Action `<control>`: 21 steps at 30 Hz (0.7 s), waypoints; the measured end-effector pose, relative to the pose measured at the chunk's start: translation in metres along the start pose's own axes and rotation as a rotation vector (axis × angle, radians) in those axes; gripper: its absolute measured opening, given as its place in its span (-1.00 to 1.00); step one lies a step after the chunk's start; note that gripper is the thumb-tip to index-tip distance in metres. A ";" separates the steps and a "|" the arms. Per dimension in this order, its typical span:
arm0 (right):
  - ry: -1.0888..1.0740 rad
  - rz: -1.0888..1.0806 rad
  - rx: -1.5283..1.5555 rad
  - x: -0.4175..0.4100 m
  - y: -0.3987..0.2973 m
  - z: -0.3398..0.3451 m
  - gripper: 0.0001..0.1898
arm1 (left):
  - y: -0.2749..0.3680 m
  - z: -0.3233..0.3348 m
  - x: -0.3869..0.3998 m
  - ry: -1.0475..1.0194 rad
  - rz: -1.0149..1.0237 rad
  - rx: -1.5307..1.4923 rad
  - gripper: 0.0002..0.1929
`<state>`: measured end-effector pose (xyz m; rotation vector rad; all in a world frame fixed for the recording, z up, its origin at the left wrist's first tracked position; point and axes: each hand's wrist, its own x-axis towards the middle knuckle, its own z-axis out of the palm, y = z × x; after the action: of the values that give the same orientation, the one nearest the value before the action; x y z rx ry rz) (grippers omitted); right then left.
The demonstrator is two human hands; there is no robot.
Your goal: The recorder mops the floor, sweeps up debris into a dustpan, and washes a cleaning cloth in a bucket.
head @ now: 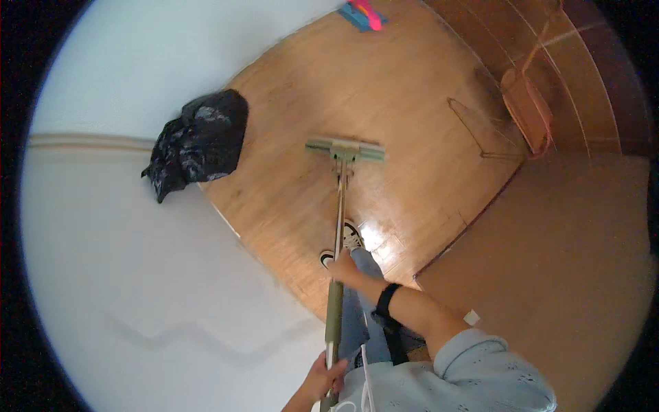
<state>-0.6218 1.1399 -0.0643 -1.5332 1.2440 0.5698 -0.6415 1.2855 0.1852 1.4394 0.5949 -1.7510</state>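
A sponge mop with a metal pole [340, 211] runs down the middle of the view. Its pale green head [345, 150] lies across the wood-look floor [288, 201], well in front of my shoes [352, 234]. Partway down the pole, my right hand [344, 269] is wrapped around the bare metal just above a green grip sleeve [334, 311]. Lower down, close to my body, my left hand [325, 378] holds the pole below that sleeve. The underside of the mop head is hidden.
A black plastic bag [211, 139] sits against the white wall [128, 247] on the left. Far ahead lies a blue and pink cleaning tool [364, 16]. An orange-brown bag [527, 110] with a strap is by the brown panels at right. A brown surface [545, 247] borders the floor.
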 end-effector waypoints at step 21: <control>-0.154 0.407 0.415 -0.108 0.068 0.116 -0.47 | -0.063 -0.067 -0.063 0.101 -0.252 0.228 -0.77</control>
<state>-0.6944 1.2948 -0.0431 -0.8807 1.4560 0.6289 -0.6477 1.3908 0.2219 1.6777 0.6712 -2.0037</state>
